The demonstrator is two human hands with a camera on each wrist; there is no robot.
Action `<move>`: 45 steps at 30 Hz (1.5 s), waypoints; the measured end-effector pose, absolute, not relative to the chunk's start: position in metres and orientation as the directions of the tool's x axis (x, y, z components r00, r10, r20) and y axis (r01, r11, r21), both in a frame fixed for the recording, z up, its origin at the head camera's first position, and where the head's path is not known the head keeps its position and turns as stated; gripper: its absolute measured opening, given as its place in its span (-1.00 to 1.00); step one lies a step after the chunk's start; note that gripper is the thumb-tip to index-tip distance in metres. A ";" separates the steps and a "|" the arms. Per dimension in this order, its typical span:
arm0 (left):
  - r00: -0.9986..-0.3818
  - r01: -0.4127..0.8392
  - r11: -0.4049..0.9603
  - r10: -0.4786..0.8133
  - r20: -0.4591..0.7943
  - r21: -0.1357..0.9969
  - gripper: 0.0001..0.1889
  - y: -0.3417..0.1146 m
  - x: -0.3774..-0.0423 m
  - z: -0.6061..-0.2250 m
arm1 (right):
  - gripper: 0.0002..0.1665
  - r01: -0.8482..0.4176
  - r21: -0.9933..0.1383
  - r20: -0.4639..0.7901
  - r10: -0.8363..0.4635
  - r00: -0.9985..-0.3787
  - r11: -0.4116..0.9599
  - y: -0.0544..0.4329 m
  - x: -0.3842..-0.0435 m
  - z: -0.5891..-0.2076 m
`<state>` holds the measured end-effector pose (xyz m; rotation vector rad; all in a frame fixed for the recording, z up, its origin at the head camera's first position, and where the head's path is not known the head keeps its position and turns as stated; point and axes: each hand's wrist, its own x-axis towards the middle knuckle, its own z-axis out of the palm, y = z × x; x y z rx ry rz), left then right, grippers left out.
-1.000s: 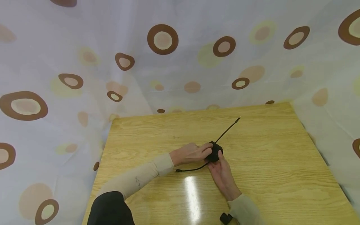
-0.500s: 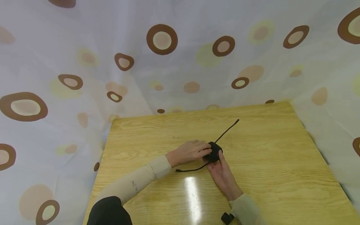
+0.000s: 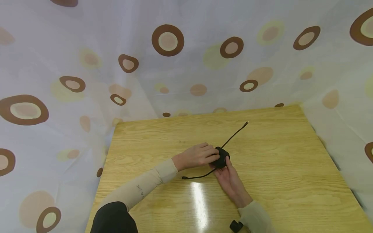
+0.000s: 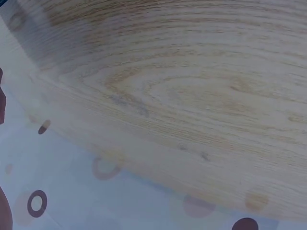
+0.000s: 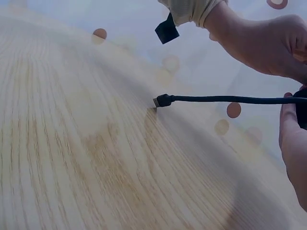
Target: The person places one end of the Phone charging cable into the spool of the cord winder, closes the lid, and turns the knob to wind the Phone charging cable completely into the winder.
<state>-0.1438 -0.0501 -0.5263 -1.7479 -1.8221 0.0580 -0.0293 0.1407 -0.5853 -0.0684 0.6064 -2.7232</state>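
Note:
In the head view, both hands hold a black rounded-square cable case over the middle of the table. My left hand grips its left side, fingers bent over its upper face. From the near right my right hand holds it, thumb along the right edge and the other fingers partly hidden beneath. One cable end sticks out toward the back right; the other curves out to the left. The right wrist view shows a plug with a metal tip on a black cord running to the case.
A wood-grain table lies under the hands. White sheeting with brown and beige spots rises behind it and on both sides. A small black block sits at the right wrist, and a bright light reflection shows near the front.
My left hand has shifted slightly on the case, its wrist a little farther back and left and its fingers closer together. The right hand and the case have hardly moved.

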 end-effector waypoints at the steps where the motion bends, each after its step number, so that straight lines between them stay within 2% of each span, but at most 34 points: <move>1: 0.052 0.895 0.130 0.919 0.390 -0.426 -0.79 -0.050 -0.143 -0.527 | -0.44 0.327 -0.404 -0.022 -0.348 -0.937 -0.854 0.141 -0.029 -0.585; 6: 0.034 0.896 0.162 0.904 0.427 -0.413 -0.80 -0.046 -0.140 -0.531 | -0.45 0.333 -0.347 -0.027 -0.345 -0.938 -0.877 0.139 -0.028 -0.584; 11: -0.021 0.884 0.240 0.878 0.479 -0.402 -0.81 -0.042 -0.134 -0.539 | -0.49 0.319 -0.403 -0.115 -0.298 -0.948 -0.858 0.136 -0.028 -0.583; 15: -0.138 0.897 0.318 0.862 0.487 -0.307 -0.81 -0.038 -0.126 -0.542 | -0.51 0.295 -0.452 -0.161 -0.248 -0.955 -0.842 0.134 -0.029 -0.582; 22: -0.386 0.898 0.441 0.792 0.473 -0.006 -0.58 -0.029 -0.114 -0.540 | -0.39 0.197 -0.564 -0.119 -0.157 -0.980 -0.802 0.131 -0.035 -0.581; 25: -0.472 0.871 0.480 0.757 0.452 0.106 -0.65 -0.024 -0.111 -0.540 | -0.42 0.164 -0.606 -0.136 -0.102 -0.986 -0.779 0.128 -0.037 -0.581; 29: -0.638 0.770 0.570 0.680 0.362 0.285 -0.80 -0.015 -0.107 -0.538 | -0.60 0.121 -0.631 -0.184 -0.003 -0.983 -0.766 0.124 -0.038 -0.583; 32: -0.761 0.640 0.628 0.599 0.251 0.443 -0.76 -0.007 -0.105 -0.532 | -0.71 0.094 -0.652 -0.210 0.061 -0.976 -0.752 0.123 -0.040 -0.586; 34: -0.812 0.554 0.645 0.557 0.172 0.527 -0.73 -0.004 -0.105 -0.526 | -0.75 0.089 -0.674 -0.224 0.088 -0.971 -0.734 0.122 -0.041 -0.588; 39: -0.867 0.378 0.621 0.497 0.028 0.687 -0.76 0.000 -0.111 -0.513 | -0.72 0.094 -0.751 -0.226 0.121 -0.967 -0.654 0.123 -0.040 -0.591; 45: -0.883 0.189 0.564 0.455 -0.112 0.804 -0.78 0.001 -0.118 -0.502 | -0.63 0.031 -0.920 -0.140 0.253 -0.957 -0.392 0.124 -0.039 -0.590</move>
